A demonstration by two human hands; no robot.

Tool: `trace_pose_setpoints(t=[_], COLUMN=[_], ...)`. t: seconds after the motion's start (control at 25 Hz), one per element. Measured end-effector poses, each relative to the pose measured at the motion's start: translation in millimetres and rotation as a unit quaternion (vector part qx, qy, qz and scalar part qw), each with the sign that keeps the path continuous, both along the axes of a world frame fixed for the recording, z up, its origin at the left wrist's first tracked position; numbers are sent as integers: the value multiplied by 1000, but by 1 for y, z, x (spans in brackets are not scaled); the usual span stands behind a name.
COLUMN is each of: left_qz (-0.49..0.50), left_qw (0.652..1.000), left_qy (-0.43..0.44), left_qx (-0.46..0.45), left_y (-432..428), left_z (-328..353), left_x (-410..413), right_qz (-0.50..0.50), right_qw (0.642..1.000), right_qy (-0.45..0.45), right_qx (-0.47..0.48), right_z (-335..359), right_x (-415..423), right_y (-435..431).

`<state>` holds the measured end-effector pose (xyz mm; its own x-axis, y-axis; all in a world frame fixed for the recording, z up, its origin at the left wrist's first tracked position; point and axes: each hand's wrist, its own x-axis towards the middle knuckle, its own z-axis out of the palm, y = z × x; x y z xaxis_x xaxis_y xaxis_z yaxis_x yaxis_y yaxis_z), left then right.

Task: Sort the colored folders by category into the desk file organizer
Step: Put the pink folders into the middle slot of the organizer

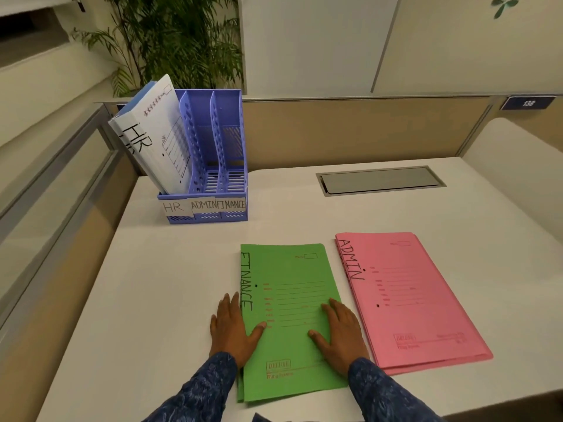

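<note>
Your sleeves (195, 391) enter at 6 o'clock. Just beyond, both hands rest on the green folders (292, 275), which lie flat on the desk (167, 284).

**Hands.** Your left hand (233, 328) lies flat at the stack's 9 o'clock edge, fingers straight on the desk, thumb over the cover. Your right hand (341, 333) lies flat on the cover at its 3 o'clock side, fingers extended. Neither grips anything.

**Risks.**
- The green stack holds more than one folder, and lower edges show at its near corner. Lifted without a firm pinch, it would likely fan out or slide.
- The pink folders (408, 300) lie just beside it at 3 o'clock. A sideways sweep could drag them.
- On the organizer (207, 216), at 11 o'clock, the ADMIN and FINANCE tags abut. Misfiling is likely if you read them carelessly.
- The HR folders (155, 132) lean out of its left slot. A hard push into the rack could shift or tip it.

**Writing.**
- Green: "FINANCE", and a boxed print that seems to read "DELUXE".
- Pink: "ADMIN".
- Organizer tags, left to right: "HR", "ADMIN", "FINANCE".
- White folder: "HR".
- Plate (528, 103), at 1 o'clock: "138".
</note>
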<state>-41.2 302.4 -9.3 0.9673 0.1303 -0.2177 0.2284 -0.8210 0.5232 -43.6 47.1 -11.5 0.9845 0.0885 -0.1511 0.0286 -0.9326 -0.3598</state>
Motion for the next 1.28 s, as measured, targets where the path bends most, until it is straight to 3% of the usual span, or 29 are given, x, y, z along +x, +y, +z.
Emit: trace_pose_setpoints(t=[0.12, 0.32, 0.56, 0.68, 1.0, 1.28], left_qz=[-1, -7, -172, -249, -314, -199], left_qw=[999, 997, 969, 951, 948, 968], left_qy=[-40, -58, -88, -57, 12, 60], left_qx=[18, 48, 151, 177, 44, -137], left_y=[-11, -30, -53, -81, -172, -226], left_z=[4, 11, 18, 25, 35, 28], left_x=[9, 24, 28, 30, 60, 68], right_qz=[-26, -31, -17, -40, -153, -208], right_qw=[998, 999, 998, 996, 987, 975], right_qy=[-46, -32, -54, -74, -34, 49], right_qx=[19, 14, 9, 25, -36, -64], right_z=[5, -1, -5, 0, 19, 14], right_x=[6, 10, 11, 15, 36, 33], right_y=[-17, -36, -38, -46, -158, -215])
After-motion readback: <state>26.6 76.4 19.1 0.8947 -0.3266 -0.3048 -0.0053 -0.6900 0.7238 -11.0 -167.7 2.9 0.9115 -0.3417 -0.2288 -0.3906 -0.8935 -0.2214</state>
